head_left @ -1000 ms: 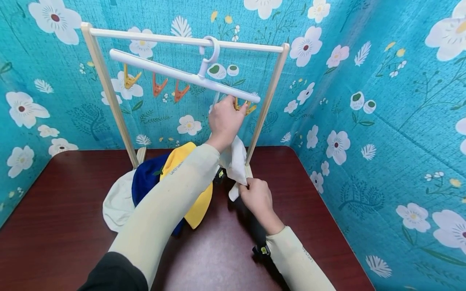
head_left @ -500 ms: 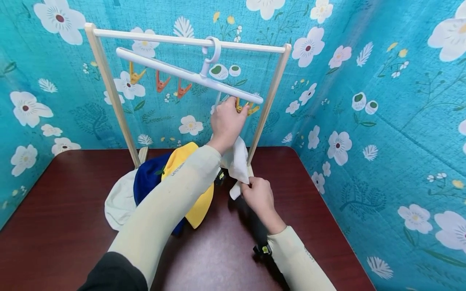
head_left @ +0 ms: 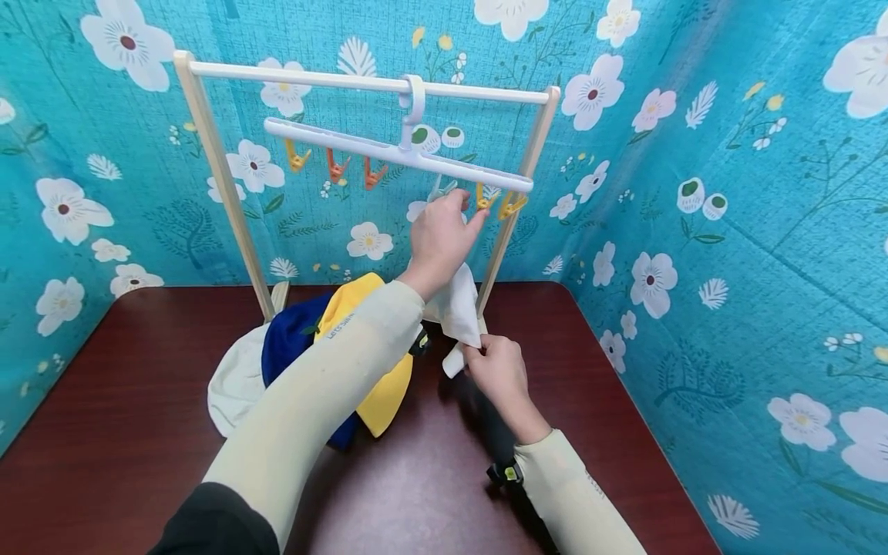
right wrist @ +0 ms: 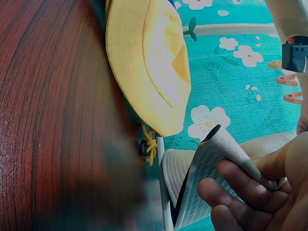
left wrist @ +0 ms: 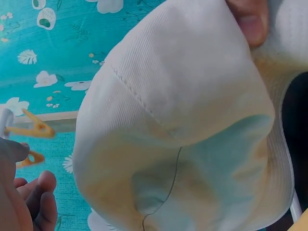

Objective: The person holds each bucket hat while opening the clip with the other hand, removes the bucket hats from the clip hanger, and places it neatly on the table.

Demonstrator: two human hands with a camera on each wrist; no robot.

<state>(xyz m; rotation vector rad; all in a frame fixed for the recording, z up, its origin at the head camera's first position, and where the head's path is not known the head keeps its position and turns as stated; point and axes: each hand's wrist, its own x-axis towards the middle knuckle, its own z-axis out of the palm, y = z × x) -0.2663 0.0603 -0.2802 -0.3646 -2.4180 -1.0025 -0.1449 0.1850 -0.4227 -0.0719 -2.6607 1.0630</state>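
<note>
My right hand (head_left: 499,371) pinches the brim of a white bucket hat (head_left: 459,304), which is raised beside the stand's right leg. In the right wrist view its fingers (right wrist: 250,195) curl round the brim edge. The hat's crown (left wrist: 168,72) fills the left wrist view. Above it, my left hand (head_left: 442,239) is raised under a white clip hanger (head_left: 347,144), fingers loosely bent with nothing seen between them. A yellow clip (head_left: 484,198) hangs right by its thumb and index finger, and a pale blue clip (head_left: 442,187) is just behind the hand.
A wooden stand (head_left: 222,177) carries the hanger on its top bar. More yellow and orange clips (head_left: 337,166) hang on its left half. On the dark red table (head_left: 125,385) lie a yellow hat (head_left: 388,393), a blue hat (head_left: 287,339) and another pale hat (head_left: 239,378).
The hanger has swung and turned, its left end coming down and right, its right end moving right. The yellow clips have moved off to the right of my left fingers. My right hand stays on the hat.
</note>
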